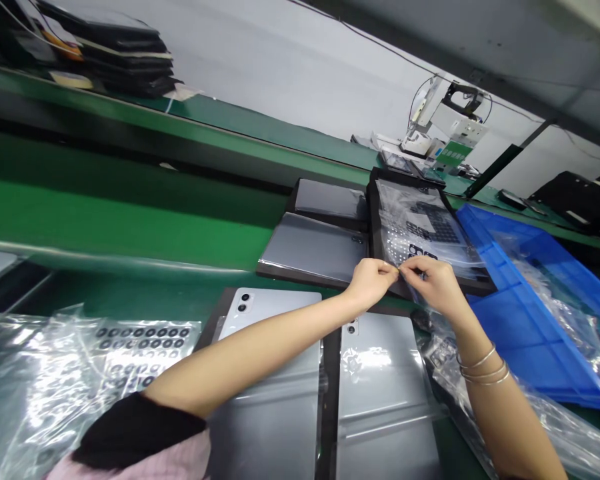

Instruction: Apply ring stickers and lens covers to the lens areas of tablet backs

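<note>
My left hand (373, 280) and my right hand (433, 281) meet fingertip to fingertip over the front edge of a black tray (377, 233) covered by a clear plastic sheet with small black parts (425, 230). Both hands are pinched together on something tiny and pale between them; I cannot make out what it is. Below my arms lie two silver-grey tablet back covers (380, 387) with camera cut-outs, each in a black tray. My right wrist wears several thin bangles.
Two more grey covers (313, 250) sit on trays on the green conveyor belt (105, 220). A blue plastic crate (535, 313) with plastic bags stands at right. A plastic sheet of black ring parts (135, 347) lies at lower left. Stacked black trays (120, 53) rest at far left.
</note>
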`<control>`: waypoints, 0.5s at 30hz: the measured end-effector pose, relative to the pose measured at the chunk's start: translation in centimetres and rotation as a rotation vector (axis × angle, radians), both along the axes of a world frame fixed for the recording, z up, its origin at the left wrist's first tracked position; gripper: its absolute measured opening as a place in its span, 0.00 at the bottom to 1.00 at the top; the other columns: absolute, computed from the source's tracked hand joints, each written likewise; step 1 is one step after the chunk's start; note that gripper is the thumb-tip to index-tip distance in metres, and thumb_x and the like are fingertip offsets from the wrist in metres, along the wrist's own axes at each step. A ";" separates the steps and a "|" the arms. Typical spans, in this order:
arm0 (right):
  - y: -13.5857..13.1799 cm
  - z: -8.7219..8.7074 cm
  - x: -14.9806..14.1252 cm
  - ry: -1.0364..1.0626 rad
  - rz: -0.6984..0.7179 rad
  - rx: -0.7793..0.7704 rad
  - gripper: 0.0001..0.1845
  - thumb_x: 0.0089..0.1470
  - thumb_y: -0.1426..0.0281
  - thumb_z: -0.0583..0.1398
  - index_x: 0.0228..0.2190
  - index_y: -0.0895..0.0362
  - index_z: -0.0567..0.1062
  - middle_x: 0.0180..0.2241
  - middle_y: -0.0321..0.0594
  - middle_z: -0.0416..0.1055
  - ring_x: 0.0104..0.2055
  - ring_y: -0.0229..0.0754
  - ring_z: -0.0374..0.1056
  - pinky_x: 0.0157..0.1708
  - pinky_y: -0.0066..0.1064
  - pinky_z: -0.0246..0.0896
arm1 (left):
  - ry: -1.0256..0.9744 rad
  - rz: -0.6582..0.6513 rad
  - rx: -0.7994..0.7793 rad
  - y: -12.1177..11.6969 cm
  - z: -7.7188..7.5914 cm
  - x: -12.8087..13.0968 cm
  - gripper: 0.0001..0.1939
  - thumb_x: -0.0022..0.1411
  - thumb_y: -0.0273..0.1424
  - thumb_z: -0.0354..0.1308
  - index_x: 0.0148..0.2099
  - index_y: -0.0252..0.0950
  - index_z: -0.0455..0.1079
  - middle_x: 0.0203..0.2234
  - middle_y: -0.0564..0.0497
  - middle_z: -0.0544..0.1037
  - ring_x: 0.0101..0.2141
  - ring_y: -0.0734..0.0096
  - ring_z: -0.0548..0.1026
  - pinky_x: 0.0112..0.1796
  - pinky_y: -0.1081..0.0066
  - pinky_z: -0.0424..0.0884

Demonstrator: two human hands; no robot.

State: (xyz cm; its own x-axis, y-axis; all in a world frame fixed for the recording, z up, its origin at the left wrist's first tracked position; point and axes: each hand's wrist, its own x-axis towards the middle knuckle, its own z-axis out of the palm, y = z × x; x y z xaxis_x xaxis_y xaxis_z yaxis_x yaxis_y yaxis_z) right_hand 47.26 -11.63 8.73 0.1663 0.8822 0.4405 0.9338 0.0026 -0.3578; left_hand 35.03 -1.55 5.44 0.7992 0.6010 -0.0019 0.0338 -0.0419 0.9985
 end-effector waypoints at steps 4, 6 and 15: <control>-0.6 0.3 -0.2 0.046 -0.032 0.071 0.07 0.56 0.71 0.57 0.28 0.57 0.74 0.29 0.40 0.75 0.31 0.42 0.71 0.33 0.32 0.65 | 0.040 -0.055 -0.073 0.0 0.3 -0.2 0.09 0.56 0.30 0.55 0.33 0.30 0.75 0.26 0.50 0.77 0.28 0.72 0.72 0.28 0.74 0.67; -1.3 0.6 -1.3 0.065 -0.032 0.099 0.06 0.57 0.70 0.57 0.29 0.56 0.74 0.30 0.40 0.75 0.33 0.42 0.71 0.35 0.33 0.66 | 0.077 -0.095 -0.106 0.4 0.7 -0.5 0.15 0.58 0.37 0.55 0.33 0.30 0.75 0.26 0.48 0.77 0.27 0.71 0.72 0.26 0.74 0.67; -4.5 -3.3 -7.7 -0.103 0.299 -0.025 0.08 0.57 0.79 0.55 0.35 0.57 0.72 0.33 0.41 0.76 0.33 0.39 0.70 0.33 0.32 0.66 | 0.219 0.003 0.276 0.7 2.6 -14.5 0.13 0.64 0.35 0.48 0.41 0.38 0.72 0.34 0.51 0.78 0.32 0.69 0.75 0.32 0.72 0.70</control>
State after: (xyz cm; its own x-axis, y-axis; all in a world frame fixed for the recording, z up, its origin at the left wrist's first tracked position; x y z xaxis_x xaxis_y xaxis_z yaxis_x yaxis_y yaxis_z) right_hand 39.52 -16.09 5.38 -0.1462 0.8961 0.4190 0.9245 0.2745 -0.2644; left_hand 20.55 -0.89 8.07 0.7963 0.6049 -0.0101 0.2466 -0.3093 0.9184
